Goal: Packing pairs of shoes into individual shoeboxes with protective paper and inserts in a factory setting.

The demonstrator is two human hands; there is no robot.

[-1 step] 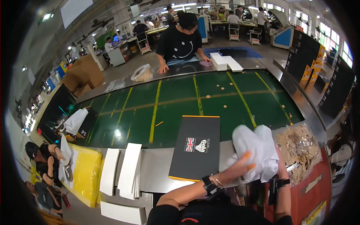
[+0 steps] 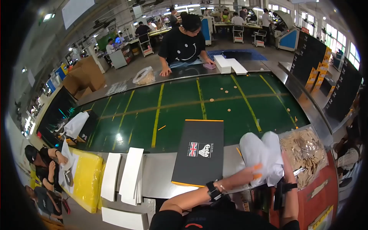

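A white paper-wrapped bundle (image 2: 262, 153) with two rounded ends lies at the near right edge of the bench, beside a dark shoebox. Its contents are hidden by the paper. My left hand (image 2: 245, 175), somewhat blurred and with orange covers on its fingertips, grips the bundle's near left side. Around the right side of the same bundle goes my right hand (image 2: 286, 166), its fingers mostly hidden behind the paper. The closed shoebox (image 2: 199, 151), black with orange edges, rests partly over the green conveyor belt (image 2: 176, 111).
A clear bag of brown paper pieces (image 2: 304, 157) sits right of the bundle. White card stacks (image 2: 131, 174) and a yellow plastic-wrapped pack (image 2: 86, 178) lie to the left. Across the belt a person (image 2: 184, 42) stands with hands on the far edge; another person (image 2: 42, 157) works at far left.
The bundle and both hands have shifted slightly nearer and to the right. A thin orange strip now shows beside the bundle's left side.
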